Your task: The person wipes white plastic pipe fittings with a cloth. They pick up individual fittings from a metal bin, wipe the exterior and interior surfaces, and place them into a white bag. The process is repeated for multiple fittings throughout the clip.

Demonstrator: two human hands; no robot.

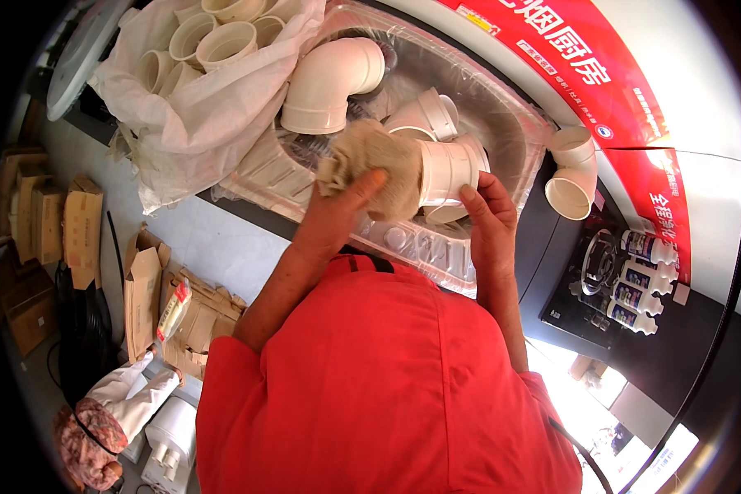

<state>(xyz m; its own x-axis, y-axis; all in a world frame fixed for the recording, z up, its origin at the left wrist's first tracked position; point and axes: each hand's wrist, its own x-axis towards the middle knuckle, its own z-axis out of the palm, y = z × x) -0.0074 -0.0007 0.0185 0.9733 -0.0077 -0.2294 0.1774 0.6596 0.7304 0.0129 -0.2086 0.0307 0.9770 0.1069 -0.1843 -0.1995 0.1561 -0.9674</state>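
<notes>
My left hand [337,210] is closed on a crumpled beige cloth [387,169], which presses against the end of a white plastic pipe fitting [449,174]. From the other side, the fingers and thumb of my right hand [494,218] grip that fitting by its rim. Both hands are over a sink [514,156] wrapped in clear film. Within the basin, a large white pipe elbow [329,86] rests at the left. Behind the held piece lies another white fitting [420,115]. Part of one more shows beneath it, mostly hidden.
To the left, a white sack [214,128] holds several white pipe fittings [226,45]. A bent white pipe [572,173] stands right of the sink. Farther right are several white bottles [644,280] beside a black hob [580,300]. Cardboard boxes [82,235] and a person [103,428] are at lower left.
</notes>
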